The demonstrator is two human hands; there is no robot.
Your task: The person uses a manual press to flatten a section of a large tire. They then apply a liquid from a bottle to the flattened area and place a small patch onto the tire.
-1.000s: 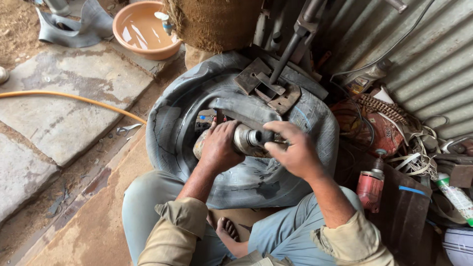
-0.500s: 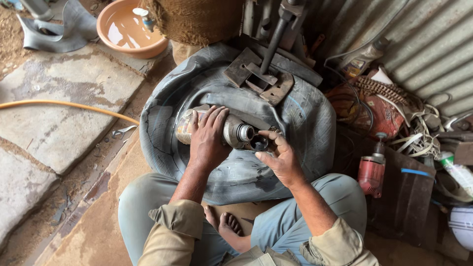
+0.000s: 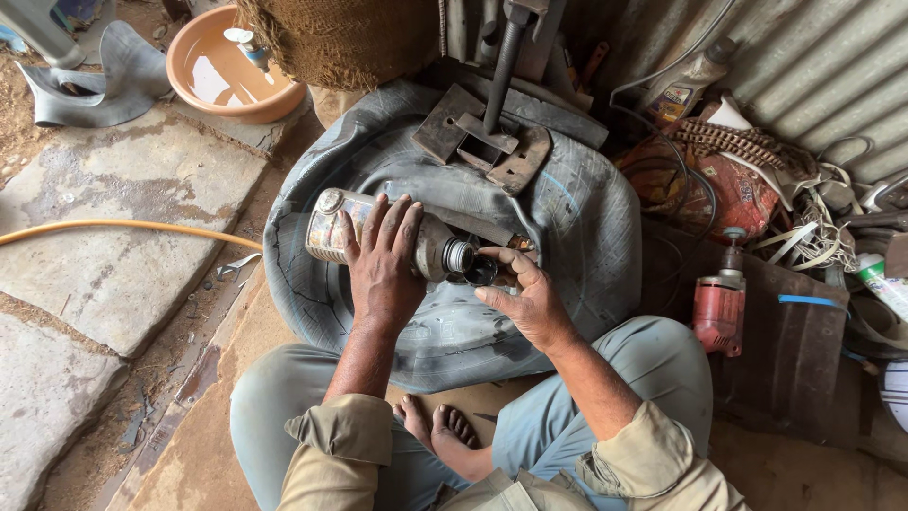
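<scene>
**Two hands on a tin over the tyre tube**

Head view, only view. One metal tin [image 3: 378,237] lies on its side at frame centre, threaded neck pointing right. My left hand [image 3: 383,270] is wrapped over its body, fingers spread across the top, grasping it. My right hand [image 3: 525,298] sits just right of the neck, thumb and fingers pinched on a small dark cap [image 3: 480,273], which is just beside the tin's mouth; I cannot tell whether cap and neck touch.

Tin and both hands are above a grey rubber tube [image 3: 586,237] folded into a thick ring, filling the middle of the frame. On its upper part rests a rusty metal clamp plate [image 3: 487,147] with an upright rod rising to the top edge.

I sit cross-legged at the bottom of the frame, bare feet [image 3: 440,431] tucked between grey trouser legs, khaki sleeves rolled to the forearm.

Upper left: an orange basin [image 3: 189,80] holding water, with a scrap of grey rubber [image 3: 104,80] left of it. A yellow hose [image 3: 113,227] runs across the stone slabs at left. Right of the tube: a red bottle-shaped tool [image 3: 719,303] standing on a dark board, and a tangle of wires and straps against the corrugated sheet wall [image 3: 813,66] at upper right.
</scene>
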